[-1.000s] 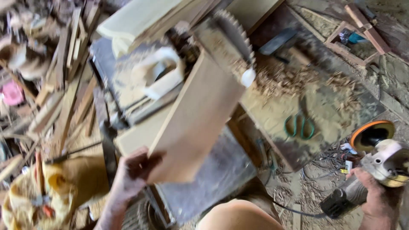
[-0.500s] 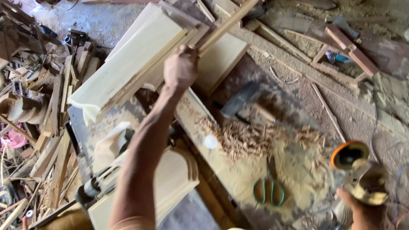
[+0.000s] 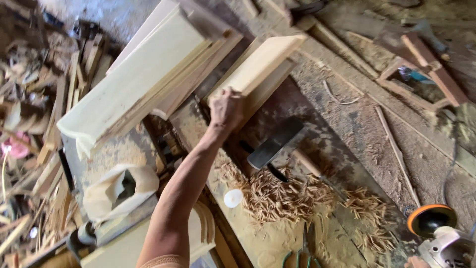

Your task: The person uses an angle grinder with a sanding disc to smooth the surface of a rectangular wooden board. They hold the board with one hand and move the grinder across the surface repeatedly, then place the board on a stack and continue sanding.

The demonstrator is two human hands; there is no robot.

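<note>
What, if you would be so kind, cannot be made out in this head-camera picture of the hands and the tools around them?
- Right hand: cut off by the bottom edge of the head view; its grip on the sander cannot be told.
- Scissors: handles cut off by the bottom edge.
- Left hand on the pale board: the fingertips are hidden behind the board.
- Scrap wood pile: blurred, so single pieces cannot be told apart.

Hammer (image 3: pixel 277 146) behind wood chips (image 3: pixel 282 196)
</note>
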